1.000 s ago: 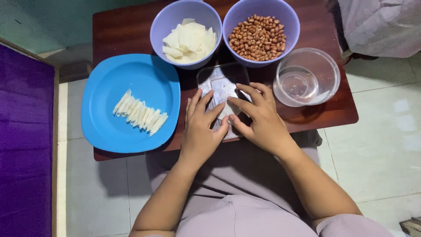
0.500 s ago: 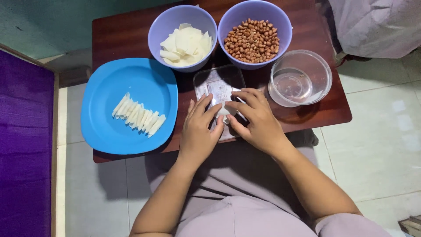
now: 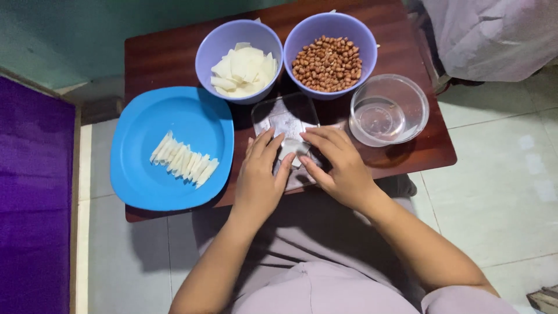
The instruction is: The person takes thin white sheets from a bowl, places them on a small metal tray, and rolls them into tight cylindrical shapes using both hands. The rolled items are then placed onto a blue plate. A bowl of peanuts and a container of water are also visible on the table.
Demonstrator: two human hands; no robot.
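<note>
My left hand and my right hand meet over a clear flat board at the table's near edge. Between the fingertips of both lies a small white wrapper, partly rolled; both hands pinch it. Behind the board stand two purple bowls: one with white wrapper pieces, one with brown peanuts. To the left, a blue plate carries a row of several finished white rolls.
A clear glass bowl with a little water stands to the right of the board. The dark wooden table is small and low. Purple cloth lies at far left, pale tiled floor to the right.
Both hands stay on the wrapper over the board, with the fingers shifted a little closer together. The camera view has drifted slightly.
</note>
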